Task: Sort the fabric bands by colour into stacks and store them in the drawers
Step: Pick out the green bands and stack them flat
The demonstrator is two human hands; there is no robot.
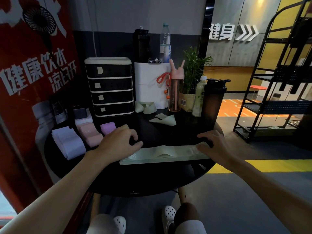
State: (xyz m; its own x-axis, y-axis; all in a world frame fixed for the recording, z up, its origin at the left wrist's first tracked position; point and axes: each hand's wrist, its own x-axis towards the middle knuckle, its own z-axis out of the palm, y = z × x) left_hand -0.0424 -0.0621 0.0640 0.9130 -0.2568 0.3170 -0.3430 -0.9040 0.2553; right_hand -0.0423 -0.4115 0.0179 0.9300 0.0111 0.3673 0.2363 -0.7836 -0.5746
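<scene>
A stack of pale green bands (164, 154) lies flat along the near edge of the round black table (152, 183). My left hand (118, 141) rests on its left end and my right hand (212, 146) presses on its right end, fingers spread. Two loose green bands lie further back, one (164, 119) mid-table and one (146, 107) by the white box. At the left lie a white stack (68, 142), a pink stack (88, 132) and a purple stack (108, 128). The black drawer unit (110, 86) stands behind them, all drawers closed.
A white box (150, 86), a pink bottle (175, 92), a potted plant (192, 75), a pale bottle (200, 97) and a dark shaker (213, 98) crowd the table's back right. A red banner (25, 81) stands at the left, a black metal rack (278, 81) at the right.
</scene>
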